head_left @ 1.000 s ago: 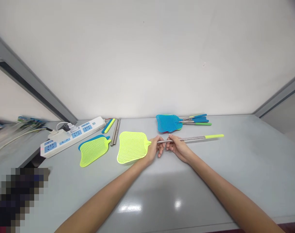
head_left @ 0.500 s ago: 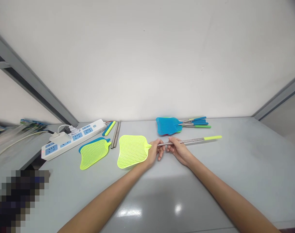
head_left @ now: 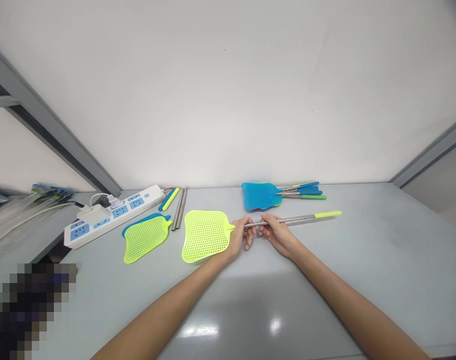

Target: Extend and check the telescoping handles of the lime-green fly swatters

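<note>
The left hand (head_left: pixel 238 238) and right hand (head_left: pixel 276 234) are side by side, a small gap between them, both closed on one yellow swatter (head_left: pixel 205 236). The left has its fingers curled about the rod (head_left: pixel 299 218) next to the neck; the right pinches the rod between thumb and fingers, farther along. The swatter's long axis runs left to right across both hands, nearly level, the grip end slightly farther from the body. Its mesh head is to the left of the left hand, partly over that wrist, and its yellow grip (head_left: pixel 328 214) reaches out beyond the right hand. So the left hand is nearer the head, the right nearer the grip.

Just beyond the right hand lies a pile of swatters (head_left: pixel 260 195), blue on top, handles pointing right. Left of the left hand, past the held head, are a loose yellow head (head_left: pixel 145 241) over a blue one (head_left: pixel 125 231), two metal rods (head_left: pixel 180 210), a yellow and a blue grip (head_left: pixel 170 199), and a power strip (head_left: pixel 148 197).

No brand or lettering can be read; the packets (head_left: pixel 51 192) at far left are too blurred.
</note>
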`<state>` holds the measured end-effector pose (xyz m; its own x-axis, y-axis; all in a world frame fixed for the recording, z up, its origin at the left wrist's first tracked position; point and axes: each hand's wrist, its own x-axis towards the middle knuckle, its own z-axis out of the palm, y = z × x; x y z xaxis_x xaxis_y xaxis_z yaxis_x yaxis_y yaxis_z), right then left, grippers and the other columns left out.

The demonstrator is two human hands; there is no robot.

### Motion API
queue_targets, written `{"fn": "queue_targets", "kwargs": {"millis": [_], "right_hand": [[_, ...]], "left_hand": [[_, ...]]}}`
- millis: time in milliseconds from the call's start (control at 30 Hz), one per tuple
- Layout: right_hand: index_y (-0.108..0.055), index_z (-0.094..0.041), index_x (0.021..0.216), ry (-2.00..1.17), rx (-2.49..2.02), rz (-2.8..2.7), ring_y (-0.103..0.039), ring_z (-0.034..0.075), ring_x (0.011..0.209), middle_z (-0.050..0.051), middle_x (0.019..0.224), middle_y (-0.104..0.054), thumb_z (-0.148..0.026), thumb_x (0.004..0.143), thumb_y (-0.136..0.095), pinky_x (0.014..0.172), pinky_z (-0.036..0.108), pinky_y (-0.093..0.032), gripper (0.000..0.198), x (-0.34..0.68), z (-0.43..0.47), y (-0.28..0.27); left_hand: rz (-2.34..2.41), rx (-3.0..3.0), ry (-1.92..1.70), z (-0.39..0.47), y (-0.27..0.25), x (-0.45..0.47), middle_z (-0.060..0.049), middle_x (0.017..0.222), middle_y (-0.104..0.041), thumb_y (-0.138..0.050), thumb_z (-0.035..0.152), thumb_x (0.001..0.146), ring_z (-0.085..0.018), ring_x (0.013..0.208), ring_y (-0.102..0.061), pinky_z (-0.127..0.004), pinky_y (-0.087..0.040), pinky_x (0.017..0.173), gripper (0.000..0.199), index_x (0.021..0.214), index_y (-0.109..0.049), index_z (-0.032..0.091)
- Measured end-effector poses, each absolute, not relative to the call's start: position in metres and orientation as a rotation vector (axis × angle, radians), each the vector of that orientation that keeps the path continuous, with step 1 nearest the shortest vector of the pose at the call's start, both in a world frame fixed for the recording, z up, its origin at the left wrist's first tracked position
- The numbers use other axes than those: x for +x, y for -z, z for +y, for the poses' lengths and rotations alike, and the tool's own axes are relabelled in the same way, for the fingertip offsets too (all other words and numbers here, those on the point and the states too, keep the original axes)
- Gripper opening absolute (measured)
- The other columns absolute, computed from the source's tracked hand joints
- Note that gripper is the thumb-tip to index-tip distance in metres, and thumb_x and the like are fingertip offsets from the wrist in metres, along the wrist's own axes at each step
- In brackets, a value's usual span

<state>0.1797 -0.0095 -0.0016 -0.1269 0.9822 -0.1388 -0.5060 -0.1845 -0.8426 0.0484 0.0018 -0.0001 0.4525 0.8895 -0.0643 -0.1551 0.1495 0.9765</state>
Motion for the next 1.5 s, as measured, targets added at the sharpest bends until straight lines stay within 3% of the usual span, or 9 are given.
{"fn": "queue_targets", "kwargs": {"millis": [1000, 1167, 1267, 1500], "right_hand": [[-0.050, -0.016, 0.056, -1.610, -0.866, -0.811, -0.046, 0.009, 0.043, -0.003, 0.043, -0.053, -0.035, 0.073, -0.054, 0.051, 0.022, -0.035, 0.026, 0.179, -0.010, 0.002], [-0.048, -0.015, 0.044, -1.709, -0.759, -1.005, -0.048, 0.011, 0.040, 0.002, 0.040, -0.053, -0.040, 0.081, -0.037, 0.041, 0.022, -0.031, 0.046, 0.181, -0.014, -0.001], [-0.042, -0.017, 0.035, -1.757, -0.739, -1.106, -0.043, 0.011, 0.031, 0.001, 0.030, -0.046, -0.041, 0.083, -0.026, 0.043, 0.025, -0.035, 0.056, 0.182, -0.016, -0.001], [-0.039, -0.019, 0.029, -1.764, -0.788, -1.206, -0.037, 0.011, 0.025, 0.000, 0.022, -0.037, -0.042, 0.083, -0.015, 0.046, 0.029, -0.040, 0.064, 0.180, -0.021, -0.001]], "left_hand": [[0.771, 1.240, -0.855, 0.003, 0.002, 0.047, 0.004, 0.033, -0.043, -0.025, 0.045, 0.079, -0.007, 0.026, -0.034, -0.019, -0.025, 0.032, 0.043, 0.057, -0.046, 0.016], [0.646, 1.342, -0.826, -0.003, 0.000, 0.045, 0.002, 0.038, -0.048, -0.020, 0.042, 0.082, -0.009, 0.034, -0.042, -0.022, -0.034, 0.043, 0.045, 0.057, -0.046, 0.016], [0.633, 1.409, -0.812, -0.009, -0.002, 0.042, 0.004, 0.032, -0.041, -0.019, 0.040, 0.084, -0.010, 0.038, -0.043, -0.023, -0.038, 0.052, 0.045, 0.058, -0.046, 0.016], [0.667, 1.429, -0.772, -0.014, -0.003, 0.040, 0.006, 0.033, -0.031, -0.019, 0.043, 0.084, -0.009, 0.032, -0.031, -0.023, -0.030, 0.042, 0.043, 0.053, -0.037, 0.019]]}}
